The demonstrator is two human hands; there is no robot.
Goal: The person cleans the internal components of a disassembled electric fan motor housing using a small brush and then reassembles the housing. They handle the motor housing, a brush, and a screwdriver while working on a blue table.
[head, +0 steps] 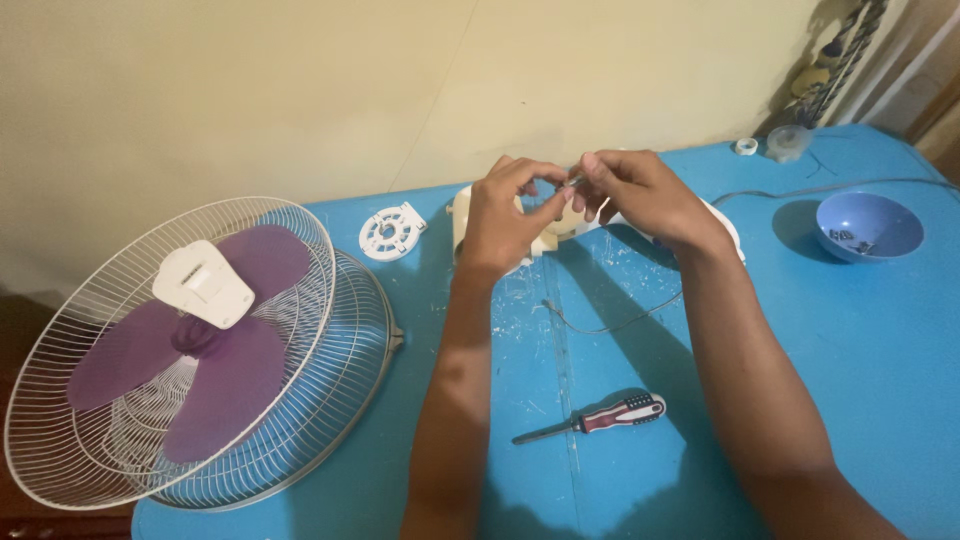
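Both hands meet over the far middle of the blue desk (860, 360). The left hand (505, 215) is curled, thumb and forefinger pinched toward the right hand (640, 195), whose fingertips close on a small thin metal piece (574, 182) — too small to tell what it is. Under the hands lies a cream plastic fan housing (545, 238), touching the left hand's palm side. A thin wire (620, 322) runs from it across the desk.

Just left of the housing lies a round white plastic part (391, 231). At the left edge rest the white fan guards (330, 380) with 3 purple blades (215, 375). A red-handled screwdriver (600, 418) lies toward the near edge — well apart from both hands. A blue bowl (868, 226) holding small dark bits sits near the right edge.
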